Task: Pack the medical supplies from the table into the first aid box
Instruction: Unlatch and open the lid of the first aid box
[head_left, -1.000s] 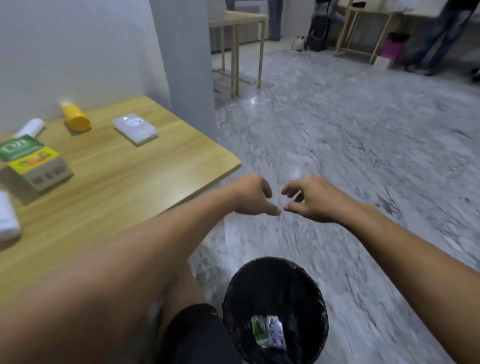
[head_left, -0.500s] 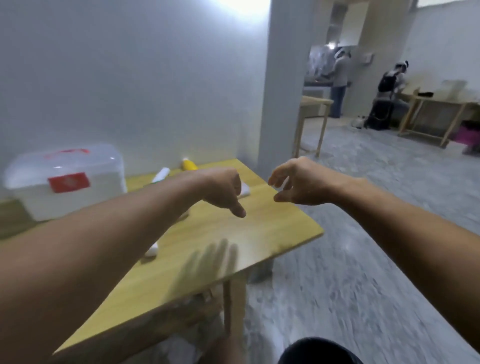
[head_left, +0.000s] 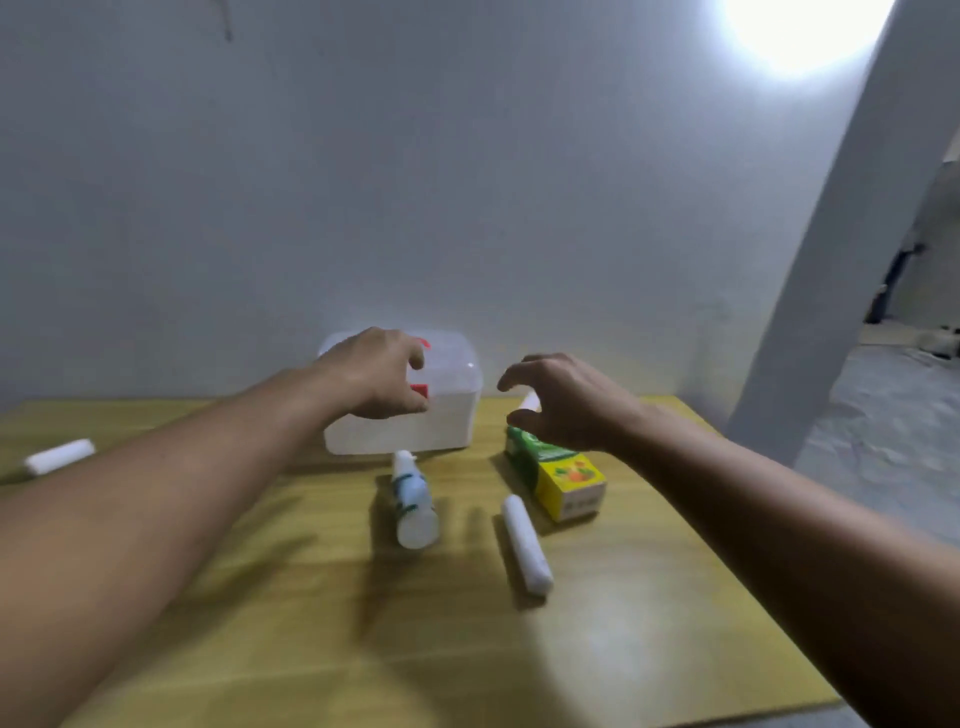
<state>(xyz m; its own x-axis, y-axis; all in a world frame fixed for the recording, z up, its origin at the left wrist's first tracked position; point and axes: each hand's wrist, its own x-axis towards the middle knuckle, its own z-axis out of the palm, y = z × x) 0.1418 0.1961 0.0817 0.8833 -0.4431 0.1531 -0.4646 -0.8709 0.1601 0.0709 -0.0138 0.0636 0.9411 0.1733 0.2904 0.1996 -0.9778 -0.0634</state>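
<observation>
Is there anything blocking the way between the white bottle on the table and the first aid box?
Nothing lies between them: the white bottle sits just in front of the first aid box. But the box lid looks closed, with the left hand over it, so it must be opened first.

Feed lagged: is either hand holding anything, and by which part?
Nothing held. Left hand hovers before the first aid box; right hand is open above the green-yellow carton.

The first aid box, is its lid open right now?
No, the first aid box sits with its lid closed, the left hand reaching in front of it.
</observation>
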